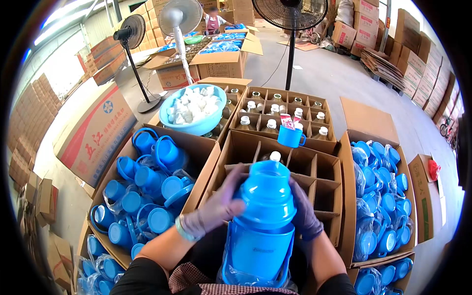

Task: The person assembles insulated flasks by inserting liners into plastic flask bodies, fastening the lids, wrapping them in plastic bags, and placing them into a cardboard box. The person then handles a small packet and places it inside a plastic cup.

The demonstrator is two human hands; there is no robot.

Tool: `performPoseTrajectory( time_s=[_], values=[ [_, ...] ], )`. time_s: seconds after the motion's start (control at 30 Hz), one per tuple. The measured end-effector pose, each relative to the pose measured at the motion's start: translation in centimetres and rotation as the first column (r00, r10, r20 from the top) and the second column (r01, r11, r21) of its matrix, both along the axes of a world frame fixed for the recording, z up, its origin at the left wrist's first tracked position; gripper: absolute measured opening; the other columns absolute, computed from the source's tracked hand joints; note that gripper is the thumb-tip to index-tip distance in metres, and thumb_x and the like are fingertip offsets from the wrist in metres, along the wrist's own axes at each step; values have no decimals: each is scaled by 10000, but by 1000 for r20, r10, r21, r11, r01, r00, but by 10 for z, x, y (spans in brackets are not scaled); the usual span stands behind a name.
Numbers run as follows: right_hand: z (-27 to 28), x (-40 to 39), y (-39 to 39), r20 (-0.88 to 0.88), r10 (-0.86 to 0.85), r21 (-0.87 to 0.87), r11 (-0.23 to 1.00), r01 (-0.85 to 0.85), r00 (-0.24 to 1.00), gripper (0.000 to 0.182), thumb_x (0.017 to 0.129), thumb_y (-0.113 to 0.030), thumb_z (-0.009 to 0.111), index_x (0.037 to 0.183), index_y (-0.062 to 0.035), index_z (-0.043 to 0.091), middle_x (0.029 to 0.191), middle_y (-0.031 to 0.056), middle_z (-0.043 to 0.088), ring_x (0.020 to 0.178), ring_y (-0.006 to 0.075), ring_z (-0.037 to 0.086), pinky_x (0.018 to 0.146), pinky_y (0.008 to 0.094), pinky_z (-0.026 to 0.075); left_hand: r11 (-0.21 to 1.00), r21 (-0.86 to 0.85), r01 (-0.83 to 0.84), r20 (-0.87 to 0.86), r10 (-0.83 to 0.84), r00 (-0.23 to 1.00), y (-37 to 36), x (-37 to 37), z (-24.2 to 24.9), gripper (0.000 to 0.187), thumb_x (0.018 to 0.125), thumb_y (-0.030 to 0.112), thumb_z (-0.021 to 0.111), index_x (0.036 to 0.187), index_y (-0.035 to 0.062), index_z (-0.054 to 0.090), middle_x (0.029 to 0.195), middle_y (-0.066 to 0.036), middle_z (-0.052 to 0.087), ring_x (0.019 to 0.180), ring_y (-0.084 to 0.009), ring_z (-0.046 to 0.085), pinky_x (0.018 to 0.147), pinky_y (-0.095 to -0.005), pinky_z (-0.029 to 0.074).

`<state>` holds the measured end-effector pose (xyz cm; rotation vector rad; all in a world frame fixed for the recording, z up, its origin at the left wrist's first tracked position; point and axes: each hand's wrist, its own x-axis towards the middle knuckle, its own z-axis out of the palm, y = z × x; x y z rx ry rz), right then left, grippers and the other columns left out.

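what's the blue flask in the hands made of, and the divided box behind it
blue flask: seems moulded plastic, glossy, with bright highlights on its shoulder and a thin clear film around the lower body. divided box: looks like plain brown cardboard, matte, with slotted partitions. Both hands, left hand and right hand, grip the flask's top.

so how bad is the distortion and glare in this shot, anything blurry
Head view: strong fisheye, black vignette corners, side cartons bowed. Bright daylight glare upper left washes out the wall. The blue plastic flask between the gloved left hand and right hand is sharp; the far cardboard stacks look soft.
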<state>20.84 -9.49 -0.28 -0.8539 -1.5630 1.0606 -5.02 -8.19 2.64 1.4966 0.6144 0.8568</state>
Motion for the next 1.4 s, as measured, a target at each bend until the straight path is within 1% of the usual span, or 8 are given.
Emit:
performPoseTrajectory(
  time_s=[0.07, 0.27, 0.53, 0.57, 0.63, 0.73, 0.93, 1.4],
  values=[
    [40, -14, 19, -366, 143, -111, 974, -196, 920, 463, 1078, -234, 475, 1468, 16, 500, 1414, 132, 588, 1304, 229, 550, 1126, 346, 399, 951, -296, 89, 158, -43, 986, 26, -14, 6, 1255, 765, 666, 799, 1630, 21, 157, 1603, -115, 367, 1465, -239, 387, 1203, -373, 327],
    [55, -52, 84, -71, 124, 18, 992, -123, 990, 295, 1025, -223, 566, 1123, 23, 694, 979, 88, 713, 937, 159, 669, 878, 307, 528, 952, -302, 57, 415, 77, 906, 29, -17, -23, 1397, 524, 515, 1008, 1607, 76, 241, 1563, -95, 430, 1437, -273, 452, 1195, -447, 375],
    [-2, -66, 161, 127, 410, 49, 907, -419, 903, 418, 1087, -367, 498, 1254, -16, 653, 1169, 94, 683, 1086, 177, 654, 1015, 336, 522, 881, -409, -239, 454, 424, 784, 38, -52, -87, 1037, 828, 676, 738, 1561, 60, 338, 1509, -135, 505, 1347, -310, 546, 1126, -463, 461],
    [-24, -56, 191, -178, 256, -308, 903, -301, 950, 351, 1044, -324, 582, 1219, -34, 675, 1137, 83, 688, 1048, 182, 669, 995, 360, 540, 856, -464, -226, 497, 463, 734, 45, -63, -89, 1034, 828, 691, 728, 1561, 68, 351, 1520, -135, 504, 1345, -325, 551, 1123, -477, 468],
    [-68, -20, 236, 530, -251, 119, 968, 222, 810, 352, 908, -361, 686, 1072, -56, 746, 1053, 163, 735, 1037, 304, 695, 907, 379, 544, 833, -520, -191, 573, 506, 645, 53, -79, -93, 1030, 824, 715, 714, 1561, 82, 373, 1532, -139, 507, 1347, -351, 551, 1123, -516, 467],
    [-152, 3, 255, 904, -224, 81, 926, 370, 363, 638, 783, -440, 774, 1280, -73, 613, 1257, 263, 647, 1162, 390, 655, 998, 459, 541, 848, -521, -95, 671, 476, 568, 54, -88, -97, 1009, 831, 743, 678, 1554, 94, 406, 1529, -148, 518, 1360, -377, 536, 1156, -584, 412],
    [-170, 9, 268, 932, -139, 18, 939, 342, 333, 668, 725, -356, 831, 1271, -86, 558, 1172, 217, 665, 1133, 388, 667, 956, 461, 555, 754, -651, -90, 561, 558, 611, 26, -76, -95, 1068, 811, 793, 653, 1565, 92, 365, 1519, -178, 512, 1337, -381, 560, 1138, -586, 448],
    [201, 49, 130, 405, -376, 613, 788, 58, 833, 564, 821, -245, 840, 1320, -84, 632, 1210, 51, 690, 972, 144, 693, 889, 283, 551, 939, -326, 107, 755, 191, 627, 56, -85, -3, 1124, 776, 847, 615, 1527, 30, 437, 1639, -306, 251, 1514, -423, 303, 1205, -579, 332]
  ],
)
